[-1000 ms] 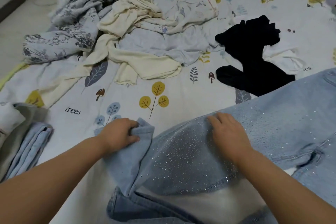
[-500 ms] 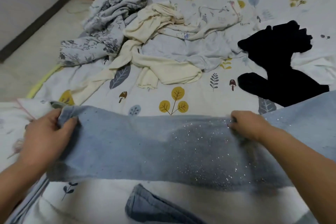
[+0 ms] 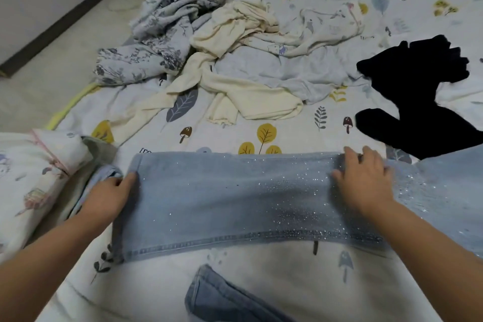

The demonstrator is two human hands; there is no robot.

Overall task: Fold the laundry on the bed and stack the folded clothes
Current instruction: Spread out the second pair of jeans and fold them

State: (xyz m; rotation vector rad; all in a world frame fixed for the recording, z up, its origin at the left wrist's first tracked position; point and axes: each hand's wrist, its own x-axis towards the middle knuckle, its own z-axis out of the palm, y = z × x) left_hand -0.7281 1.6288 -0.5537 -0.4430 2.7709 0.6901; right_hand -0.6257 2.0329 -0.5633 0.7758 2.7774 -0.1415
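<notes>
Jeans (image 3: 235, 198) on the bed (image 3: 261, 282), one leg laid flat across the near middle, hem end to the left. The left hand (image 3: 107, 191) grips that hem edge, thumb on top of the denim; its other fingers are hidden beneath the cloth. The right hand (image 3: 363, 180) lies flat on the leg further right, fingers straight and spread, pressing the denim down and grasping nothing. The second leg (image 3: 222, 298) shows at the bottom edge, apart from the first; the seat of the jeans runs off to the right.

Handling, as a judgement: denim is heavy for cloth and fairly stiff, so it should hold a crease and lie where placed, yet it stays limp enough to sag if lifted by one corner. The sequined patch near the right hand may be rough and could snag. The best holds appear to be the hem corners and the stitched side seam, where the cloth is thickest.

Folded clothes (image 3: 34, 180) are stacked at the left, just beside the left hand. Unfolded pieces lie beyond: a floral garment (image 3: 167, 29), a cream garment (image 3: 235, 60), a black garment (image 3: 423, 91).
</notes>
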